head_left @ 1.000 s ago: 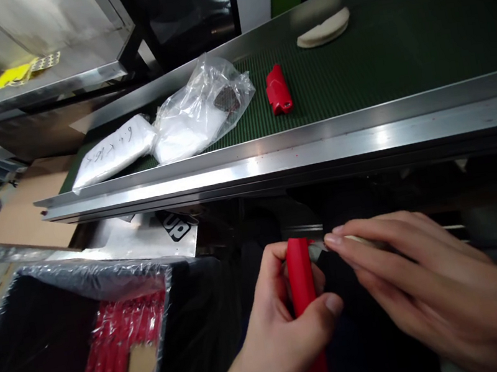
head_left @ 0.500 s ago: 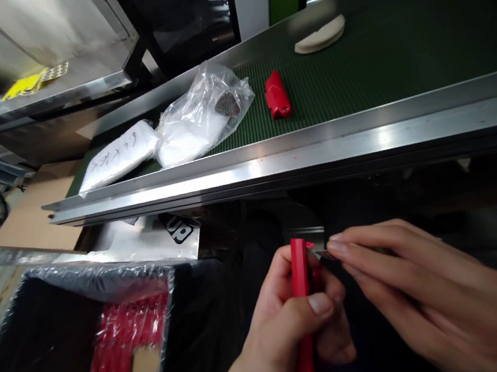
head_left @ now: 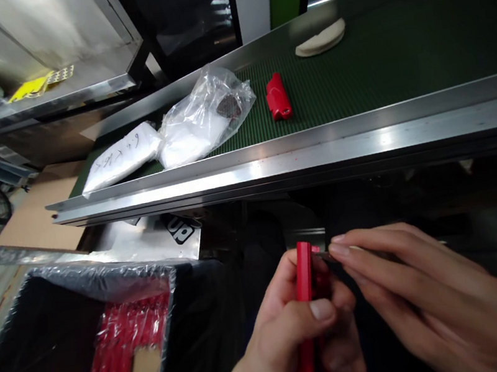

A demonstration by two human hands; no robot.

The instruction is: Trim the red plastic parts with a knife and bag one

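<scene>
My left hand [head_left: 293, 323] is wrapped round a long red plastic part [head_left: 304, 277], held upright with its top end rising above the fingers. My right hand [head_left: 424, 284] pinches a small thin blade [head_left: 323, 255] between thumb and fingertips. The blade's tip touches or nearly touches the upper right edge of the red part; the exact contact is too small to make out. Beyond my hands, another red plastic piece [head_left: 278, 97] lies on the green conveyor belt [head_left: 379, 58].
The metal conveyor rail [head_left: 246, 170] runs across in front of me. Clear bags [head_left: 204, 117] with white contents and a pale oval pad [head_left: 322, 39] lie on the belt. A plastic-lined bin [head_left: 30, 359] at left holds several bagged red parts [head_left: 126, 337]. A metal shelf [head_left: 85, 80] stands behind.
My left hand has tilted the red part slightly, its top shifting a little right and down. My right hand keeps its pinch on the blade beside that edge.
</scene>
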